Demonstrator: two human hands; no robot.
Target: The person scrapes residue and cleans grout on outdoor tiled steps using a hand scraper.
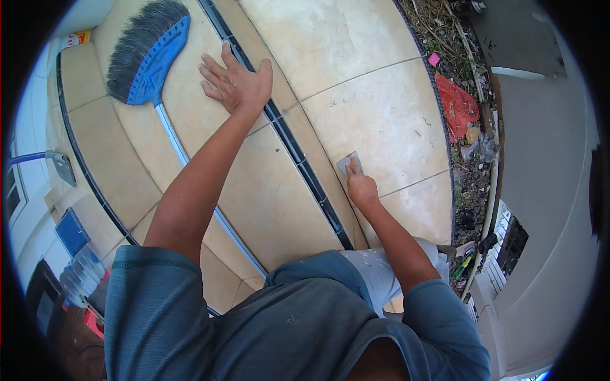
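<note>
My left hand (pixel 238 82) lies with its fingers spread on the tiled step, across the dark edging strip (pixel 298 155). To its left rests a blue broom (pixel 155 63) with dark bristles, its pale handle running down past my left arm. My right hand (pixel 360 184) holds a small flat grey scraper (pixel 349 163) against the beige floor tiles (pixel 381 108), close to the foot of the step. The fingers are pressed onto the scraper's flat face. Small bits of debris are scattered on the tiles further up.
On the right, a strip of soil with stones holds a red plastic bag (pixel 457 108), a pink scrap (pixel 434 59) and a pipe (pixel 494 165). At the left are a blue-handled tool (pixel 62 166), a blue box (pixel 72 230) and a clear plastic bottle (pixel 81 273).
</note>
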